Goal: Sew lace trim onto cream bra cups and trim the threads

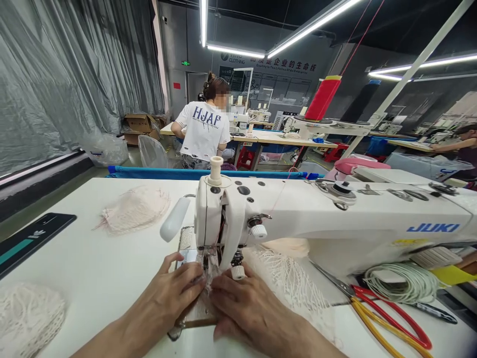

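Note:
A white JUKI sewing machine point(313, 214) stands across the table in front of me. Cream lace fabric point(290, 278) with a fringed, netted look runs from under the machine arm to the needle area. Just left of the presser foot, my left hand point(175, 283) has its fingers bent together on the edge of the fabric. My right hand point(249, 303) pinches the fabric to the right of the foot, fingertips close to the left ones. The fabric between the fingertips is partly hidden by the hands and the machine head.
One cream lace piece point(134, 209) lies behind on the left, another lace piece point(30, 318) at the front left. A phone point(33, 238) rests at the left edge. Scissors point(387, 318) and coiled cord point(402, 283) lie right. Beyond the table, a person point(204, 124) sits facing away.

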Demonstrator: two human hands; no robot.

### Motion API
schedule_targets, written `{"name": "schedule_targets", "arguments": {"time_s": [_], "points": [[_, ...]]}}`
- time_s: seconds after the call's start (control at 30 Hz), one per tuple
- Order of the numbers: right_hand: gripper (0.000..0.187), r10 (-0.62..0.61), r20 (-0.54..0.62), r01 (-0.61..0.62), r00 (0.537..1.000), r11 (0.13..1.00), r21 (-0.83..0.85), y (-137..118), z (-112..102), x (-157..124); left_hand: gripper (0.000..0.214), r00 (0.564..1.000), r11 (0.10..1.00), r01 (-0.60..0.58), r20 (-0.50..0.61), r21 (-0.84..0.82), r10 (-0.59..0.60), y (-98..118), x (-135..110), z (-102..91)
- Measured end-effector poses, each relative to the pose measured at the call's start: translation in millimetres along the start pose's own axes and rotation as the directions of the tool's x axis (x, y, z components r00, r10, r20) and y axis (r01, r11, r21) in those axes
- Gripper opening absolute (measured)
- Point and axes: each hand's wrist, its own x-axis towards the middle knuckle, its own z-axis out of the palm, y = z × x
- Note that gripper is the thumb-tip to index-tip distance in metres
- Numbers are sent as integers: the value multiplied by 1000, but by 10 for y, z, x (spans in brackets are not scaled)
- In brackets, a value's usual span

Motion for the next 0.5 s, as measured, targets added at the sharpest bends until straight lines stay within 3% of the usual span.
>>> {"name": "schedule_targets", "arguments": {"time_s": [0.33, 0.5], "points": [[36, 4, -29, -4, 1000, 1000, -26, 9, 103, -27, 27, 998, 998, -3, -69, -60, -1, -5, -4, 19], [40, -9, -88, 5, 996, 999, -46, 6, 135, -15, 28, 1000, 999, -3, -5, -32, 2, -8, -12, 23]]}}
